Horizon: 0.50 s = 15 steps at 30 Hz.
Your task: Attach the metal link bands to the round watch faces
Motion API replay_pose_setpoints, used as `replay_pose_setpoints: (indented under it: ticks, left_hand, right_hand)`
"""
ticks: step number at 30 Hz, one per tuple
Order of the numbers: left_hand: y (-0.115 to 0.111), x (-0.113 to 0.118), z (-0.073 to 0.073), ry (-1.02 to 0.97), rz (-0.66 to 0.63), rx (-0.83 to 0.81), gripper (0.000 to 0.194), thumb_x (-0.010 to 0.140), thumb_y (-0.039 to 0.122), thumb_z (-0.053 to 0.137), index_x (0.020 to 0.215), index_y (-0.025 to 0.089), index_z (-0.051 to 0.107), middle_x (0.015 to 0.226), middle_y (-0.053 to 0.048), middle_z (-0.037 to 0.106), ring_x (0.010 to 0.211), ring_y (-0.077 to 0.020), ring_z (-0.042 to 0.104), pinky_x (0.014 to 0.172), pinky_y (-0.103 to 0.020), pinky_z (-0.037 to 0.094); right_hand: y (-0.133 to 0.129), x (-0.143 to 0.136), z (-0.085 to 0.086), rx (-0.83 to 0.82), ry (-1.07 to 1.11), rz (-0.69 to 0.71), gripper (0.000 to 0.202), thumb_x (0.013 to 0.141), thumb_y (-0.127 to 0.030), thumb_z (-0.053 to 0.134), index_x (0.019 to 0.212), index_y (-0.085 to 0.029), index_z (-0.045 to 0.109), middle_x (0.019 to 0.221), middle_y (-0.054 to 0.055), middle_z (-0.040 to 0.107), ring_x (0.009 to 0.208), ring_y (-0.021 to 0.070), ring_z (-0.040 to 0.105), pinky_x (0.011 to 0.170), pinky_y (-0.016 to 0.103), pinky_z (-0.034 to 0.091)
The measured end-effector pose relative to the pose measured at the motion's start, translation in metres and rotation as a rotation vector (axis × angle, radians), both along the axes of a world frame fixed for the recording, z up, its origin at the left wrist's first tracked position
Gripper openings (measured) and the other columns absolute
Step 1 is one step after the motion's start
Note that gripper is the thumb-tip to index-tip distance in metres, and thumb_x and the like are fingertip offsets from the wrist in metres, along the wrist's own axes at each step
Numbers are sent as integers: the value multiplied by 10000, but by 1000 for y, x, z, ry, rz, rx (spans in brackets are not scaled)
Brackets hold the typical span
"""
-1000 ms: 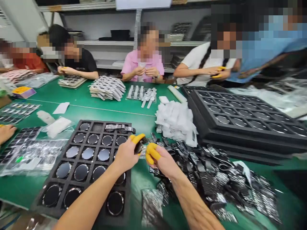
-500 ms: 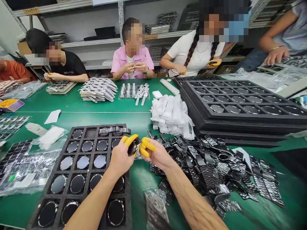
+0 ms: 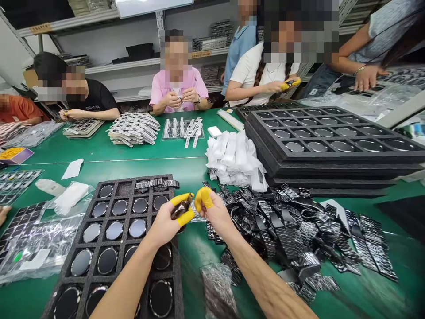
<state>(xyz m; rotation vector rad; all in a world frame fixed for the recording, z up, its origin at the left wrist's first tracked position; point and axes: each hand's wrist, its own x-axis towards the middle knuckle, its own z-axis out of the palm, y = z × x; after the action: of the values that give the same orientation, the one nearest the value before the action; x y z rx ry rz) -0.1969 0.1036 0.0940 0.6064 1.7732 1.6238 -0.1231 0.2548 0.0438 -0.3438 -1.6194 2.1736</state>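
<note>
L hand (image 3: 166, 223) pinches a dark watch (image 3: 180, 209) b/w yellow-capped thumb & finger, held up by the R edge of the black tray (image 3: 102, 239), nr its far R corner; R hand (image 3: 214, 210) is just beside it, apart, w/ yellow-capped fingertips pressed together, can't tell if anything small's in them. Shiny strap (image 3: 157, 183) lies across tray's far edge, and a heap of dark straps (image 3: 282, 226) spreads toward the table's (image 3: 191, 170) R edge, w/ a clear bag (image 3: 217, 288) toward its near edge.
</note>
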Motion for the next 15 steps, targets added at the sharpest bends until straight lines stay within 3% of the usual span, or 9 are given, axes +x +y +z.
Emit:
replay_pose_setpoints:
  ticks: [1, 3, 5, 6, 8, 11, 13, 15]
  left_hand:
    - [0, 1, 4, -107, 18, 18, 534, 698, 371, 922, 1178, 184, 780, 855, -24, 720, 612, -97, 540, 543, -209, 450]
    - [-1, 3, 10, -261, 6, 44, 548, 599, 402, 986, 1046, 158, 785, 661, 49, 580, 477, -25, 326, 445, -178, 252]
    - [-1, 5, 13, -344, -59, 43, 535, 542, 421, 1016, 909, 130, 757, 604, 71, 516, 448, 2, 248, 436, -178, 176]
    - [-1, 5, 14, -363, -91, 38, 530, 550, 441, 1016, 872, 124, 741, 587, 72, 505, 439, 3, 248, 434, -179, 168]
    - [-1, 5, 12, -398, -93, 77, 528, 621, 500, 982, 906, 134, 730, 558, 79, 488, 424, -7, 251, 428, -181, 163]
    - [0, -1, 5, -379, 69, 248, 518, 735, 513, 896, 1077, 167, 718, 696, 34, 631, 443, -19, 280, 438, -189, 237]
    - [-1, -8, 0, -179, 165, 251, 450, 794, 427, 843, 1150, 179, 723, 936, -39, 742, 497, -42, 396, 488, -216, 377]
    - [-4, -16, -5, 195, 176, 143, 355, 857, 302, 764, 1195, 194, 752, 1147, -91, 764, 726, -126, 633, 710, -283, 563]
  right_hand:
    - [2, 2, 2, 19, 35, 2, 592, 856, -811, 690, 929, -225, 641, 754, 7, 643, 581, 128, 515, 489, 232, 390]
    - [6, 5, 6, 79, 113, 78, 533, 857, -695, 786, 1140, -254, 691, 1092, 68, 693, 844, 173, 626, 684, 270, 532]
    - [8, 7, 10, 111, 171, 193, 418, 879, -604, 810, 1109, -262, 736, 1296, 93, 645, 1003, 203, 641, 842, 326, 566]
    - [8, 7, 11, 91, 181, 229, 354, 888, -573, 811, 1036, -257, 750, 1328, 93, 631, 986, 203, 646, 839, 340, 570]
    - [7, 5, 13, -2, 194, 185, 305, 876, -539, 835, 932, -253, 745, 1297, 79, 653, 900, 189, 647, 785, 345, 573]
    - [2, 3, 14, -233, 236, 50, 345, 840, -569, 868, 912, -273, 704, 1014, 21, 728, 878, 198, 664, 874, 382, 569]
    - [-5, 2, 14, -403, 263, 83, 398, 846, -628, 840, 894, -279, 655, 791, -23, 699, 803, 200, 672, 895, 408, 568]
    - [-13, 3, 12, -490, 243, 194, 429, 870, -656, 803, 873, -265, 626, 658, -49, 650, 623, 171, 621, 776, 376, 568]
